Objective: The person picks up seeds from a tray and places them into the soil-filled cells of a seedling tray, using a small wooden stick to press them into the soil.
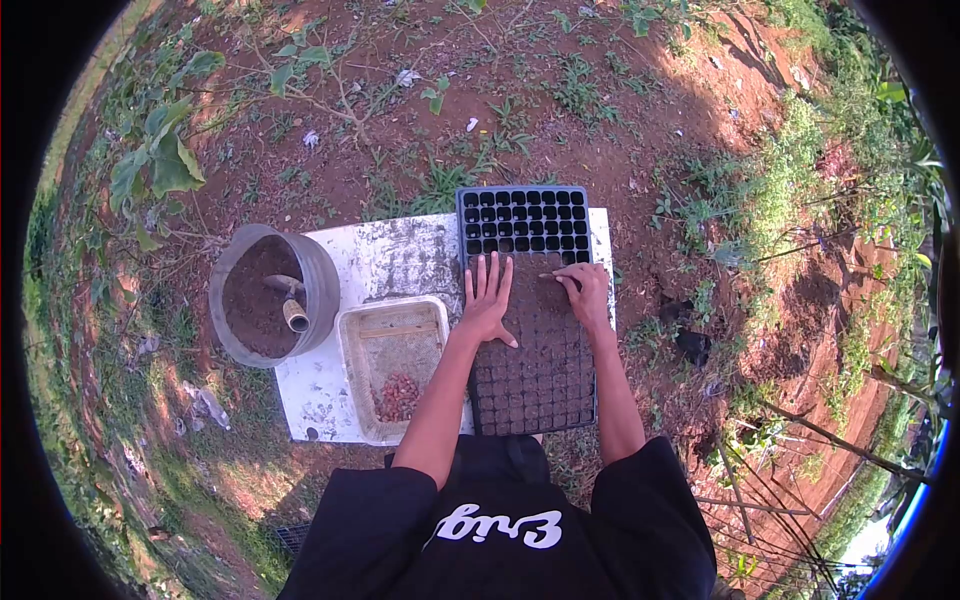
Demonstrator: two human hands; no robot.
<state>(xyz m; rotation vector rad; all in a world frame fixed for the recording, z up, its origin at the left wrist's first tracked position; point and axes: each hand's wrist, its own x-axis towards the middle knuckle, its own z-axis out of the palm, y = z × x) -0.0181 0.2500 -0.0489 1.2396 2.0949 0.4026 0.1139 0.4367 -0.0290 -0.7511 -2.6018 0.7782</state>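
A black seedling tray (pixel 530 420) lies lengthwise in front of me. Dark soil (pixel 530 345) fills its near and middle cells, while the rows at the far end show bare black cups. My left hand (pixel 487 302) rests flat with fingers spread over the tray's left side, touching the soil. On the opposite side, my right hand (pixel 584 290) is closed in a pinch just above the soil, near where the filled cells meet the bare ones. Something small and pale shows at its fingertips, too small to name.
The tray sits on a white, stained board (pixel 400 240). Left of it stands a shallow tub (pixel 347 335) with reddish seeds (pixel 396 397) in one corner. A grey bucket (pixel 325 290) of soil holds a trowel (pixel 292 310). Weeds and a leafy plant (pixel 165 160) surround the board.
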